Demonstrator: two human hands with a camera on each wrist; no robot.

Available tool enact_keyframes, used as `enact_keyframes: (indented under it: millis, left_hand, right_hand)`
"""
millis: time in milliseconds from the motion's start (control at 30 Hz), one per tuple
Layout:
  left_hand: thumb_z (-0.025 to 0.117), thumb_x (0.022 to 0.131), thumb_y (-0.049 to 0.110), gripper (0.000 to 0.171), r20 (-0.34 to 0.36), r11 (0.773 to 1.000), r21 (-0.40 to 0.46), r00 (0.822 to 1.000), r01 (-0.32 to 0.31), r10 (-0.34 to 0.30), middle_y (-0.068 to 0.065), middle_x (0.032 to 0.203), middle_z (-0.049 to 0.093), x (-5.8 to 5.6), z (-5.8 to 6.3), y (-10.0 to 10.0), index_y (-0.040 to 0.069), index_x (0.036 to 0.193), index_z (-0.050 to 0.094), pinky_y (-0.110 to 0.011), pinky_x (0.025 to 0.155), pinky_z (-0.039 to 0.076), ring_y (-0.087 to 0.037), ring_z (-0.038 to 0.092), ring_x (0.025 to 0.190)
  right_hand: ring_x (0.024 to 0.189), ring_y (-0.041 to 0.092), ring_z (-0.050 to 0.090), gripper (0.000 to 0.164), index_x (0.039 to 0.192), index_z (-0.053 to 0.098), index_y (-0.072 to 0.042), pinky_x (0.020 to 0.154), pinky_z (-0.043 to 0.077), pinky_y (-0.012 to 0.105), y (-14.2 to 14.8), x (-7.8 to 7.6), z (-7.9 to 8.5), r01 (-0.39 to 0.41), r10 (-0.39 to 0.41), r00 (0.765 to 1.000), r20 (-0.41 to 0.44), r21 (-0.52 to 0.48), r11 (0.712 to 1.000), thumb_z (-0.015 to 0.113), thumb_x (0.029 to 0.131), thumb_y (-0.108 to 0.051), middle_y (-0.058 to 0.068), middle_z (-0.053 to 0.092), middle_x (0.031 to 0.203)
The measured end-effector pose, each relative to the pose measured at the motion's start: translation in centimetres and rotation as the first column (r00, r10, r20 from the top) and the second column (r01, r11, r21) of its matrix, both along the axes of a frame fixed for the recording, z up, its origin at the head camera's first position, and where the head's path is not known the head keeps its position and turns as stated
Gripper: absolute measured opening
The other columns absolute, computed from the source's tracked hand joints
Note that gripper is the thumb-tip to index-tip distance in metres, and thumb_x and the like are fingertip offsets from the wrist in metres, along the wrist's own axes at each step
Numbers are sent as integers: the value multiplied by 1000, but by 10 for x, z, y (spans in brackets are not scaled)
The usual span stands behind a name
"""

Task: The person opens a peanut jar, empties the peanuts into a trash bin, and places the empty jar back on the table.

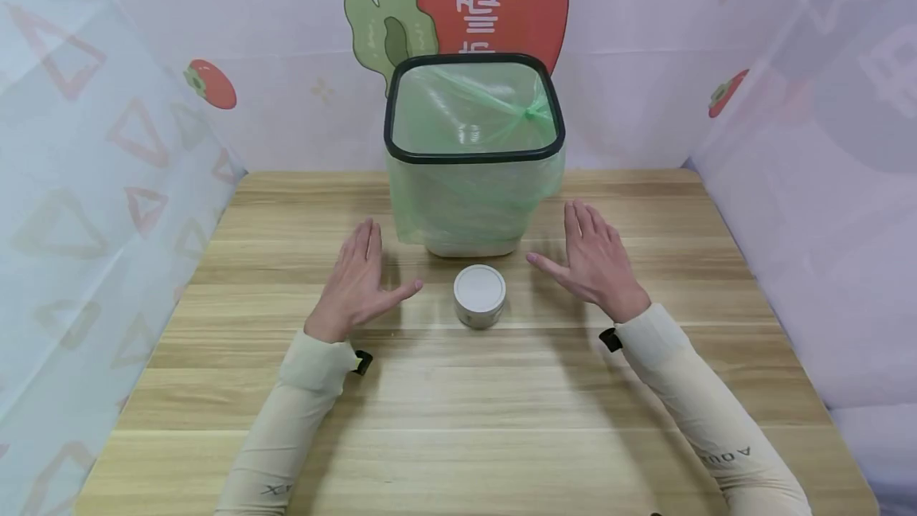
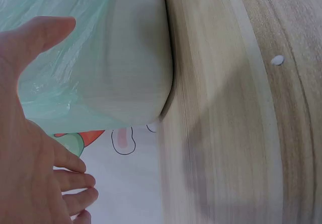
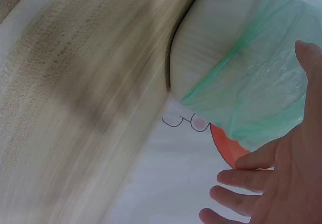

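Observation:
A white trash bin (image 1: pixel 473 248) with a dark rim stands toward the back of the table, lined with a thin green plastic bag (image 1: pixel 466 197) folded over its outside. The bag is knotted at the right inside the rim. Just in front sits a small round white-lidded container (image 1: pixel 479 293). To its left, my left hand (image 1: pixel 358 281) is held with straight fingers and the thumb spread toward the container. On the other side my right hand (image 1: pixel 593 259) mirrors it, thumb pointing inward. Both hands hold nothing, and both wrist views show the bag-covered bin beyond the fingers.
The wood-grain table (image 1: pixel 444 436) stretches to a printed cloth backdrop (image 1: pixel 301 118) behind, with more cloth along both sides. A tiny white speck (image 2: pixel 277 60) lies on the tabletop in the left wrist view.

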State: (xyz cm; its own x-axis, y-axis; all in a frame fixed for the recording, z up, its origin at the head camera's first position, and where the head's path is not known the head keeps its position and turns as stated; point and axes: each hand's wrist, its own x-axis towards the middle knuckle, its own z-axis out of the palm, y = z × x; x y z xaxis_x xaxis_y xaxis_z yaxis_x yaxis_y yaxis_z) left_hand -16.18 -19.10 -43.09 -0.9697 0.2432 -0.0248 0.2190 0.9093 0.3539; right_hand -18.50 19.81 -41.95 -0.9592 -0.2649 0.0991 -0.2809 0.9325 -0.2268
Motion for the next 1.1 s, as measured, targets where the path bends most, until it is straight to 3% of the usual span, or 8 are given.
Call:
enact_keyframes:
  millis: [300,833,1100]
  left_hand:
    - [64,89,73,124,6,994,104,1000,14,-14,-26,175,12,2,-1,1,-4,167,7,-56,132,22,-41,15,164]
    - [77,86,53,106,52,973,230,998,34,-47,-22,166,37,7,-8,6,-1,162,28,-60,122,40,-40,39,152]
    - [81,85,49,104,94,953,297,992,58,-89,-18,166,38,10,-13,12,2,162,30,-57,123,40,-39,42,151]
  right_hand:
    - [154,50,32,106,161,24,10,124,31,66,1,1,1,-49,46,999,-28,-88,995,62,96,-65,33,33,165]
    - [148,48,41,96,154,40,11,124,35,61,-2,4,2,-89,88,996,-12,-163,983,64,97,-62,32,46,156]
    - [147,48,42,92,155,43,7,122,38,63,-7,9,3,-95,105,993,48,-181,979,62,98,-63,30,47,156]
